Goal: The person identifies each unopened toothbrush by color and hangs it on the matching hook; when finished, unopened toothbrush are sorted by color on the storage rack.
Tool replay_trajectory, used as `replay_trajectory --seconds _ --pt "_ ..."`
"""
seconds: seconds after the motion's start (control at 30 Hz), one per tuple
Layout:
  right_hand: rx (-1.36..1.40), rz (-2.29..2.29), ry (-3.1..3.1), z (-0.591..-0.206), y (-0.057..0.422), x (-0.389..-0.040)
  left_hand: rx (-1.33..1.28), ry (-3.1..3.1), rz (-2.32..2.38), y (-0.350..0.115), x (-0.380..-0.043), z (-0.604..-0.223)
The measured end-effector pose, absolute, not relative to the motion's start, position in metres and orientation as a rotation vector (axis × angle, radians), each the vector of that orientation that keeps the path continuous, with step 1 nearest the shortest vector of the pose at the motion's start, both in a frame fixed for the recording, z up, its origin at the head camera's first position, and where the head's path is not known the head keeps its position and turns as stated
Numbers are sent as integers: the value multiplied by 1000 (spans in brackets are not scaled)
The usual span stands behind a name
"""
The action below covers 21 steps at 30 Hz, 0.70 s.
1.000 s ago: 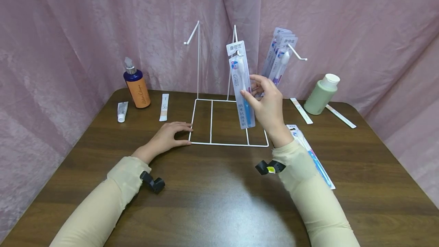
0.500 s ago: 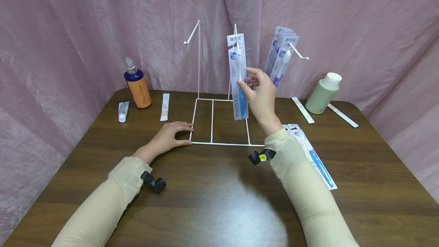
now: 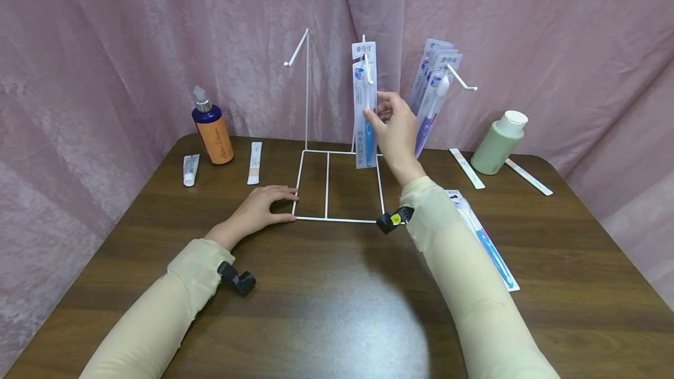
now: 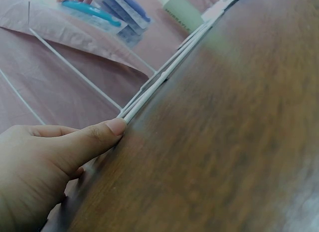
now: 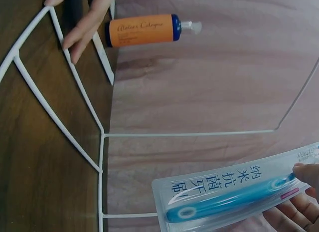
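The left forearm (image 3: 150, 314), sleeved to the wrist (image 3: 220, 237), is slanting forward and inward; the left hand (image 3: 258, 209) is lying low, its parted thumb (image 3: 282, 218) and fingers (image 3: 281, 193) pointing rightward. The right forearm (image 3: 474, 285), likewise sleeved, is slanting forward and leftward; the right hand (image 3: 396, 133) is hanging higher and farther forward, its thumb (image 3: 372, 119) and fingers (image 3: 388, 97) pinching from opposite sides.
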State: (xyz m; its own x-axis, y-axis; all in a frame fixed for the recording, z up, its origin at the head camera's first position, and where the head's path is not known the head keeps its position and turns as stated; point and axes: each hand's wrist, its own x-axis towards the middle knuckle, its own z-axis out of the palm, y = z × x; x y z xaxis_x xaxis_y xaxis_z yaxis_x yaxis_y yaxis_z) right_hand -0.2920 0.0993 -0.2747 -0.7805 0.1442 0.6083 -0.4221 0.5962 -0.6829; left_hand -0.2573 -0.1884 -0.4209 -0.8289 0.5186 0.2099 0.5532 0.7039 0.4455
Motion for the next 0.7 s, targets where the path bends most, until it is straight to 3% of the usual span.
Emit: replay_trajectory --seconds 0.7 --pt "61 1062 -2404 -267 87 -339 -898 -2839 -759 -189 -256 -418"
